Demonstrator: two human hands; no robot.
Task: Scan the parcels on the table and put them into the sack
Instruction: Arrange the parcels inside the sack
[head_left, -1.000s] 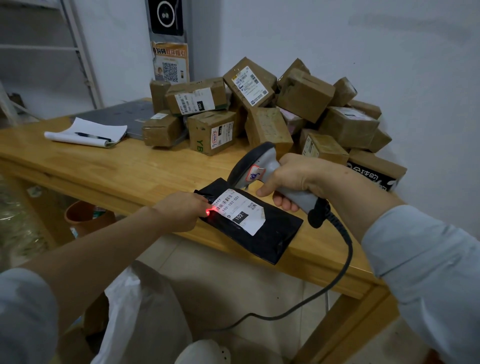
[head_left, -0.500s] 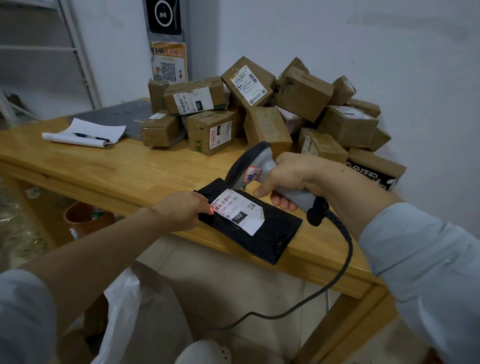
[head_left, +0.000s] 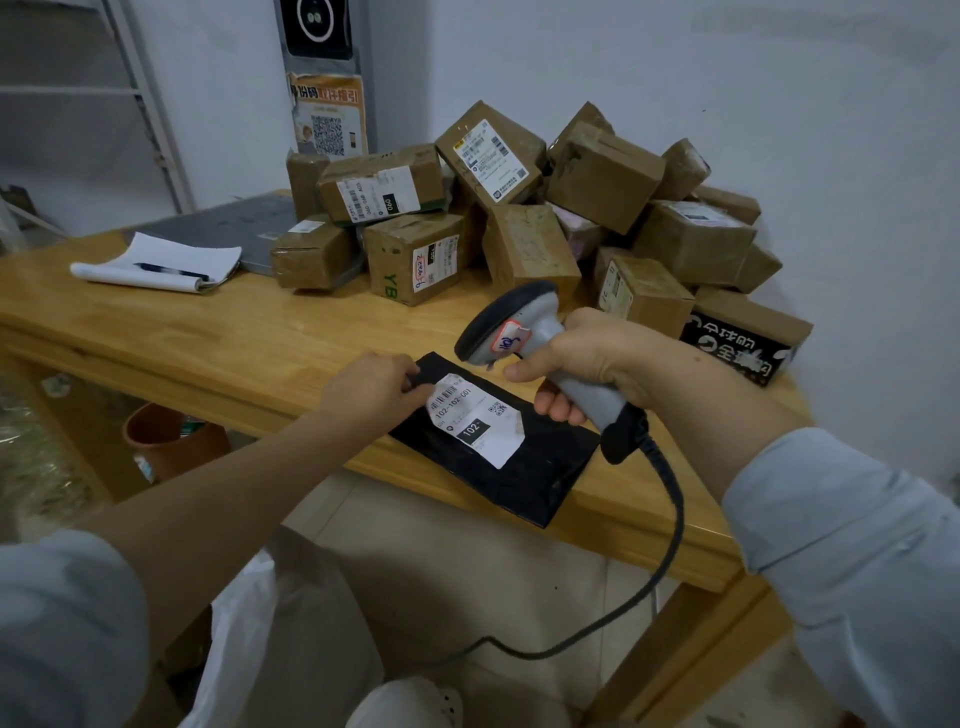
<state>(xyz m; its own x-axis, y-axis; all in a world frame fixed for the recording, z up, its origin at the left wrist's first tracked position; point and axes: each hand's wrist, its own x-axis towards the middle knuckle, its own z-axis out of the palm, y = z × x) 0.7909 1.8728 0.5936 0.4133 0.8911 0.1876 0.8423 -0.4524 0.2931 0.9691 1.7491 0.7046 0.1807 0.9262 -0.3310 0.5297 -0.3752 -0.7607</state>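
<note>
Scan beam gone, left hand (head_left: 371, 389) gripping black parcel's (head_left: 540, 467) edge, scanner (head_left: 511, 322) above

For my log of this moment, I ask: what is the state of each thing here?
black parcel: flat on the table edge, label up, partly overhanging.
scanner: gripped by the right hand, head towards the label.
left hand: holds the parcel's left end.
cardboard boxes: sealed, piled by the wall.
notepad: open, pen on it.
sack: below the table; mouth unclear.
</note>
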